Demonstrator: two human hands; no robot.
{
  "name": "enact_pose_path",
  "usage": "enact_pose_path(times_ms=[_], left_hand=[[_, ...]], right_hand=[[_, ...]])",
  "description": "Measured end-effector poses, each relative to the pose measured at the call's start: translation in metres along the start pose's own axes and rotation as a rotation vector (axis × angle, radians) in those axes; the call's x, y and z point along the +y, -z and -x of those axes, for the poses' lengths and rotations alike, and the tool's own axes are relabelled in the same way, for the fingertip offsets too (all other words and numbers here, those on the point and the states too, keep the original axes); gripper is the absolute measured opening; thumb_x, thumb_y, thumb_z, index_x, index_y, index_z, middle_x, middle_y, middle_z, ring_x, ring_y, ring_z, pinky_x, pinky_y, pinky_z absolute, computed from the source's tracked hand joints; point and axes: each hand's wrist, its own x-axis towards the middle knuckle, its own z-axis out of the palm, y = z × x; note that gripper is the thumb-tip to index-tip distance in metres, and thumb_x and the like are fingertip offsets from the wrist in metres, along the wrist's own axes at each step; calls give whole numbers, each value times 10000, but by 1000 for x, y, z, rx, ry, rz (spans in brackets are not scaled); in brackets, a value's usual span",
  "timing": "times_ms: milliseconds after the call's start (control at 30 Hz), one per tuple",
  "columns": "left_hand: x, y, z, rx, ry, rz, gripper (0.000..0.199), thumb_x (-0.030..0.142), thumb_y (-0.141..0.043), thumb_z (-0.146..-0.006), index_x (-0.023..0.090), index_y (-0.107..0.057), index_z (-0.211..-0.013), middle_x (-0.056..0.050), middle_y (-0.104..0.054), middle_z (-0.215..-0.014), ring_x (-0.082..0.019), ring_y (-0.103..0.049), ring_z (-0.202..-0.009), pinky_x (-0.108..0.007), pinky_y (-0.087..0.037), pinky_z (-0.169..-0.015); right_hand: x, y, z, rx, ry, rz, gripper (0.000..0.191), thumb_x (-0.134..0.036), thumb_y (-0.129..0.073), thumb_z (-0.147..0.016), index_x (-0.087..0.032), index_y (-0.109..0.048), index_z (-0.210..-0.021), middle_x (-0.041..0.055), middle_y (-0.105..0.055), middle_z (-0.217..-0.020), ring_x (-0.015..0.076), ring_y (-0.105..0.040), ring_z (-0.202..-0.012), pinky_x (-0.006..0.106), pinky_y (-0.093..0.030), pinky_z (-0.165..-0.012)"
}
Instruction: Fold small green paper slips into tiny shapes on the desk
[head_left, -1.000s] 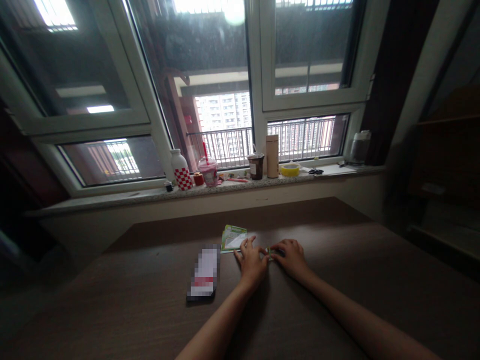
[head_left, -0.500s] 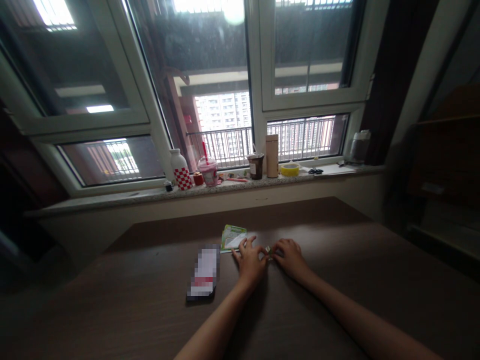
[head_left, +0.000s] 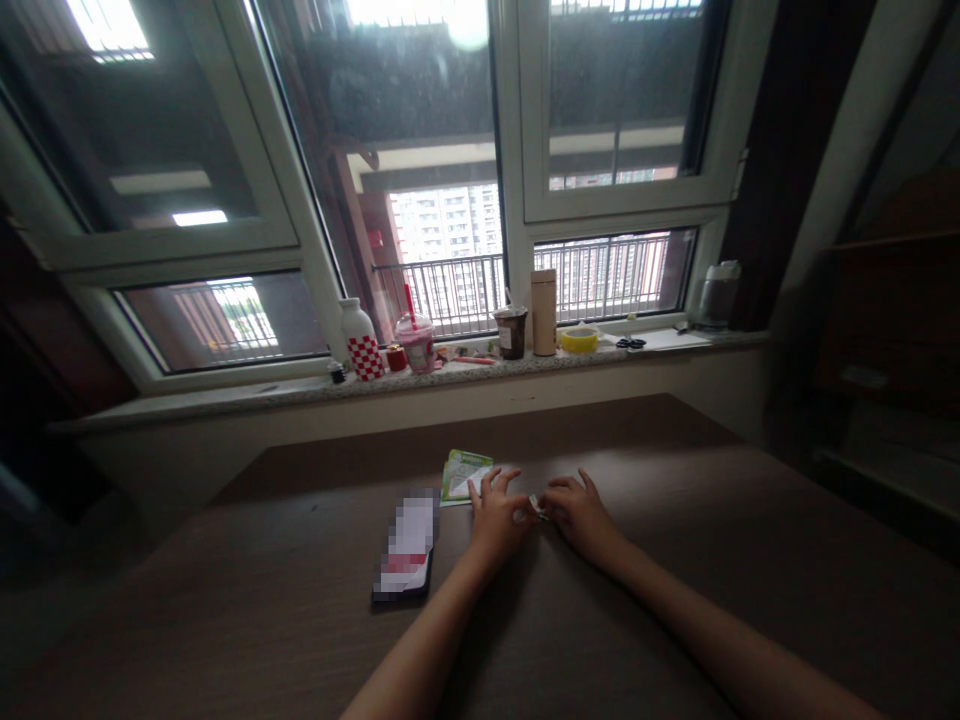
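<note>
Between my two hands is a small whitish-green piece (head_left: 537, 507), too small to make out well. My left hand (head_left: 501, 513) pinches its left side with thumb and forefinger, the other fingers spread. On the other side, my right hand (head_left: 581, 510) holds it between thumb and forefinger, with some fingers raised. Green-and-white packets or cards (head_left: 459, 478) lie flat just beyond my left hand. A phone (head_left: 409, 545) with a blurred screen rests on the table left of my left forearm.
The brown table (head_left: 262, 560) stands before a window. Along the stone sill (head_left: 300, 385) are a checkered bottle (head_left: 362, 345), a pink drink cup (head_left: 416, 345), a dark cup (head_left: 511, 332), a tan flask (head_left: 544, 312), yellow tape (head_left: 580, 341), scissors (head_left: 631, 343) and a clear jar (head_left: 720, 293).
The small piece has turned slightly and shows less green. Fingers of my right hand have lifted and spread, and my left hand has shifted a little left.
</note>
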Motion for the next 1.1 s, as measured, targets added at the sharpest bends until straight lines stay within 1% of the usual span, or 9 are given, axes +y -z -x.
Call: enact_pose_path(times_ms=[133, 233, 400, 500, 600, 667, 767, 900, 1100], left_hand=[[-2, -1, 1, -11, -30, -38, 149, 191, -701, -772, 330, -748, -795, 53, -499, -1432, -289, -258, -1408, -661, 3, -1144], [-1, 0, 2, -30, -14, -29, 85, 259, -715, -778, 330, -751, -808, 53, -496, -1436, -294, -250, -1411, -662, 23, -1141], [4, 0, 4, -25, 83, 12, 102, 387, -678, -811, 309, -743, -822, 16, -514, -1418, -300, -292, -1382, -679, -36, -1121], [6, -3, 4, -25, 131, 19, 100, 394, -690, -794, 317, -731, -842, 15, -514, -1414, -299, -300, -1376, -684, -47, -1109], [8, -4, 4, -35, 165, 13, 115, 390, -703, -776, 325, -724, -868, 10, -509, -1417, -294, -291, -1382, -665, -37, -1114], [8, -4, 4, -42, 190, 16, 145, 405, -703, -768, 322, -717, -887, 0, -498, -1426, -293, -283, -1387, -655, -45, -1118], [7, -5, 4, -20, 228, 22, 193, 426, -696, -762, 310, -697, -917, -17, -486, -1430, -297, -279, -1393, -668, -66, -1108], [5, -8, 4, 29, 265, 29, 235, 448, -698, -749, 286, -686, -919, -43, -490, -1416, -308, -295, -1386, -676, -95, -1098], [4, -8, 4, 1, 294, 26, 202, 445, -720, -733, 282, -713, -852, -44, -469, -1437, -303, -279, -1391, -646, -91, -1106]], right_hand=[[-2, 2, -1, -52, 10, 41, 287, -75, -487, -823, -249, -702, -899, 32, -736, -982, 231, -541, -1202, 568, -99, -1143], [-3, 2, -1, -64, 33, 53, 282, -88, -484, -828, -251, -707, -888, 27, -746, -949, 233, -553, -1185, 570, -95, -1143], [-1, 2, -1, -54, 48, 43, 240, -118, -520, -818, -264, -706, -858, 21, -757, -912, 246, -552, -1189, 581, -67, -1137], [2, 3, 0, -75, 17, -8, 251, -111, -545, -771, -272, -704, -880, 19, -745, -990, 245, -527, -1222, 587, -65, -1131], [8, 3, 0, -81, -73, -125, 223, -123, -557, -733, -267, -707, -811, 11, -722, -1084, 237, -541, -1189, 575, -137, -1116], [12, 1, -1, -56, -125, -218, 173, -156, -558, -744, -249, -703, -758, 12, -725, -1052, 222, -577, -1118, 501, -252, -1089], [17, -5, -3, 41, -166, -252, 175, -264, -548, -818, -229, -717, -844, 43, -718, -998, 215, -593, -1042, 398, -371, -999], [20, -12, -4, 58, -152, -178, 237, -402, -592, -839, -237, -746, -912, 67, -687, -1067, 245, -546, -1094, 385, -377, -985], [21, -13, -3, 15, -160, -184, 155, -352, -657, -782, -271, -750, -875, 36, -688, -1101, 236, -545, -1106, 388, -360, -999]])
